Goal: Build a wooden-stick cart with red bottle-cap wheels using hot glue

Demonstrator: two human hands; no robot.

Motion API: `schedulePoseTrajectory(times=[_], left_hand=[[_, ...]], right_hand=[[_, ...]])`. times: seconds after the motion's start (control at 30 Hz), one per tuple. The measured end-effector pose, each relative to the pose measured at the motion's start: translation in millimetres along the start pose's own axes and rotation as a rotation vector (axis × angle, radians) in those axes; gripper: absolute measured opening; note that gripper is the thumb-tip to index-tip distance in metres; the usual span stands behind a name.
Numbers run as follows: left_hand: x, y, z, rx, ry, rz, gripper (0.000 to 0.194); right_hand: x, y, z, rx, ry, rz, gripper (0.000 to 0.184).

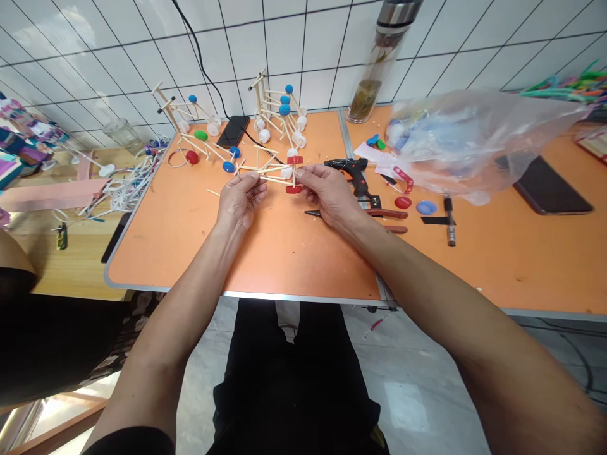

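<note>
Between my two hands is a small model cart of wooden sticks (pixel 275 181) with red cap wheels (pixel 293 189). My left hand (pixel 241 201) is closed, pinching the sticks at the cart's left end. At the wheel end, the fingers of my right hand (pixel 327 193) are pinched close beside the red caps. Under my right wrist lie pliers with brown handles (pixel 393 215). A black glue gun (pixel 353 174) rests just beyond that hand. Behind the held cart, other stick models (pixel 279 104) stand with blue and white caps.
Another stick model (pixel 199 136) stands at the back left by a black phone (pixel 233 131). A tall glass bottle (pixel 370 88) stands against the tiled wall. To the right are a plastic bag (pixel 465 139), loose caps (pixel 426 206), a marker (pixel 450 224) and a dark phone (pixel 550 183).
</note>
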State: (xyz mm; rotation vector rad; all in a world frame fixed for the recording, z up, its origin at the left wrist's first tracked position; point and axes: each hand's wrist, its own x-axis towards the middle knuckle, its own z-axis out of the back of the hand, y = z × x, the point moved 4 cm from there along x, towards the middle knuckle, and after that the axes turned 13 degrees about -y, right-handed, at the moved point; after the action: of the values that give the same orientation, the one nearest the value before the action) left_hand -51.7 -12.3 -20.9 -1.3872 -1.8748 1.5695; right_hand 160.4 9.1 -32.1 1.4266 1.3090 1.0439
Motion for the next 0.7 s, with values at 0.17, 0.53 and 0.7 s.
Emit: schedulePoseTrajectory(times=[0.17, 0.53, 0.7], left_hand=[[1.4, -0.1, 0.6, -0.003, -0.006, 0.008, 0.027], [1.3, -1.2, 0.9, -0.005, -0.013, 0.012, 0.027], [-0.1, -1.8, 0.4, 0.0, -0.015, 0.014, 0.027]], right_hand=[[1.8, -0.1, 2.8, 0.044, 0.006, 0.01, 0.059], [3.1, -0.8, 6.6, 0.008, -0.016, 0.012, 0.04], [1.4, 1.7, 6.1, -0.022, -0.014, 0.015, 0.038]])
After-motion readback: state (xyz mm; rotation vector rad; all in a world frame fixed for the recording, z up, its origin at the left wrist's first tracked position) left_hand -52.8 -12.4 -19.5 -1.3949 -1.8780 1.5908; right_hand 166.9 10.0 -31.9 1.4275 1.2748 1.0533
